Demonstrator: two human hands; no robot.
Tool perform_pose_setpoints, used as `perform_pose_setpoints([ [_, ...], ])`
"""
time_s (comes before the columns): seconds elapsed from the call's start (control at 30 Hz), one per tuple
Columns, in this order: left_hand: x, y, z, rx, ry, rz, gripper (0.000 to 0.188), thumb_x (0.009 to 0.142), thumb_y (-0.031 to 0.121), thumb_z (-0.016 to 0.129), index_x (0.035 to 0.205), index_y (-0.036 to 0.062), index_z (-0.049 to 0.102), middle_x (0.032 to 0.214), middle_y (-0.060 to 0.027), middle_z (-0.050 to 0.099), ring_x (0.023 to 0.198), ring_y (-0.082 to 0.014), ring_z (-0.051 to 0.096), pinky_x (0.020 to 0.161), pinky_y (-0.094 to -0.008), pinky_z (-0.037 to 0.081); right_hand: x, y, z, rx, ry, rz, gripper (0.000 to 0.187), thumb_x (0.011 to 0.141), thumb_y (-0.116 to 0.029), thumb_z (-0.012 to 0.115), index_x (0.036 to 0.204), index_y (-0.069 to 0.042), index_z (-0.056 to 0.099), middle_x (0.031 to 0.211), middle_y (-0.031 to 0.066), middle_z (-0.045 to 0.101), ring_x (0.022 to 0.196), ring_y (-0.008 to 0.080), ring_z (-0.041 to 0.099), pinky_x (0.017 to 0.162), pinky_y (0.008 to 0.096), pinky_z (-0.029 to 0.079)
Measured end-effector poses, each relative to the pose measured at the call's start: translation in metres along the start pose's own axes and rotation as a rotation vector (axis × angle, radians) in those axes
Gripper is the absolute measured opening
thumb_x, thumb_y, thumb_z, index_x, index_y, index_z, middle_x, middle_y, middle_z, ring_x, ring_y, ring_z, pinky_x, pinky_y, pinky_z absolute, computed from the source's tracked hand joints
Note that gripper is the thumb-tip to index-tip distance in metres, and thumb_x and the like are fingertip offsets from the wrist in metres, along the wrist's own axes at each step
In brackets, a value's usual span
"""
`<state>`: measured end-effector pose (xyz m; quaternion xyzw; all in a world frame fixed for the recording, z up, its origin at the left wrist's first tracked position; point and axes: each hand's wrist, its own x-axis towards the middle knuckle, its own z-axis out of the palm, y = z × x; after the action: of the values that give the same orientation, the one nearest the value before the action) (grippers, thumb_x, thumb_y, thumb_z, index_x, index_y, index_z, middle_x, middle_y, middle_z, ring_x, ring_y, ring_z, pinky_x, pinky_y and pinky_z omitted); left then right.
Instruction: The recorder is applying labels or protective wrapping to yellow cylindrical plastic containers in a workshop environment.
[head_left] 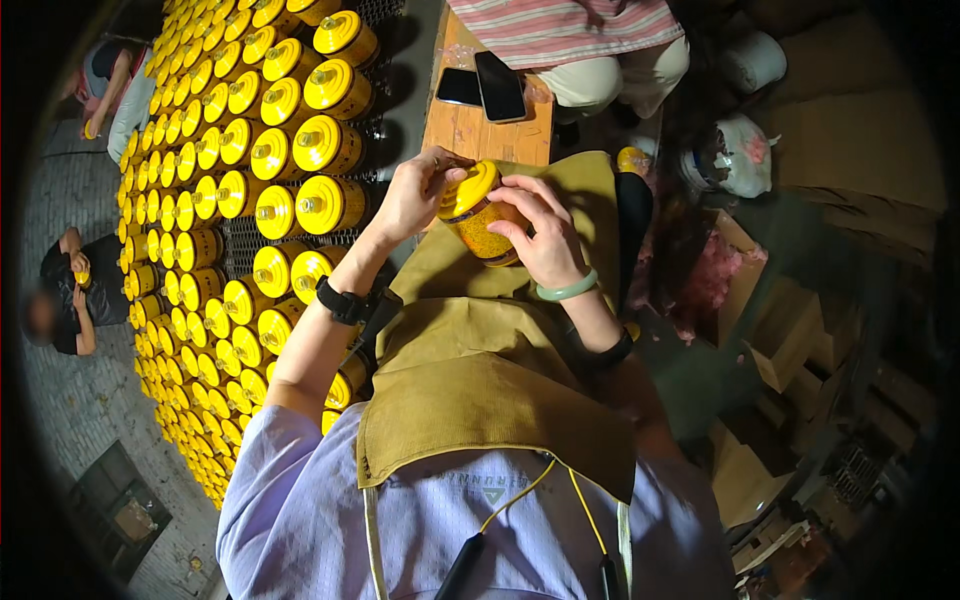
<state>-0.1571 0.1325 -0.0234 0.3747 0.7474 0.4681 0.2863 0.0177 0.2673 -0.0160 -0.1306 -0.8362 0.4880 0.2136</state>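
Note:
In front of my apron [480, 370], a yellow cylindrical canister [482, 232] with a stepped yellow lid sits between my two hands, slightly tilted. My left hand [415, 195], with a dark band at the wrist, pinches at the lid's left edge, and its thumb rests near the top. Curled around the right side of the canister is my right hand [545, 232], with a pale green bangle on that wrist. The canister's lower end is seen against the apron. What my left fingertips grip on the lid is too small to tell.
Rows of similar yellow canisters [322, 203] with small top knobs stand on a dark mesh surface at left. Two phones [500, 88] lie on a wooden bench [480, 135] ahead. Another person in stripes [570, 30] sits beyond. Cardboard boxes [785, 330] and pink material [712, 275] are at right.

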Motion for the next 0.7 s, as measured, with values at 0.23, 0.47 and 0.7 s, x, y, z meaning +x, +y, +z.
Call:
perform_pose_setpoints([
  [0.23, 0.001, 0.008, 0.0, 0.03, 0.013, -0.016, 0.019, 0.094, 0.011, 0.06, 0.104, -0.0037, 0.066, 0.093, -0.0185, 0.069, 0.086, -0.0227, 0.068, 0.078, -0.0326, 0.052, 0.0, 0.002, -0.001, 0.03, 0.007, -0.026, 0.02, 0.075, -0.002, 0.073, 0.094, -0.005, 0.066, 0.109, 0.0111, 0.061, 0.094, 0.0285, 0.063, 0.079, 0.035, 0.051],
  [0.47, 0.007, 0.009, 0.003, 0.14, 0.057, -0.083, 0.019, 0.096, 0.013, 0.06, 0.101, -0.0041, 0.067, 0.089, -0.0137, 0.069, 0.079, -0.0103, 0.059, 0.072, -0.0284, 0.05, 0.011, 0.001, -0.007, -0.317, -0.023, -0.181, 0.018, 0.075, 0.004, 0.07, 0.089, -0.001, 0.058, 0.099, 0.0085, 0.059, 0.077, 0.0231, 0.059, 0.067, 0.0334, 0.048],
  [0.7, 0.007, 0.001, -0.003, 0.221, 0.115, -0.189, 0.03, 0.093, 0.025, 0.065, 0.096, -0.0056, 0.066, 0.073, -0.0111, 0.065, 0.065, -0.01, 0.055, 0.061, -0.0284, 0.048, 0.016, -0.001, 0.0, 0.242, -0.135, 0.271, 0.007, 0.09, 0.003, 0.051, 0.093, -0.003, 0.05, 0.076, 0.0094, 0.061, 0.061, 0.0178, 0.062, 0.054, 0.0304, 0.047],
])
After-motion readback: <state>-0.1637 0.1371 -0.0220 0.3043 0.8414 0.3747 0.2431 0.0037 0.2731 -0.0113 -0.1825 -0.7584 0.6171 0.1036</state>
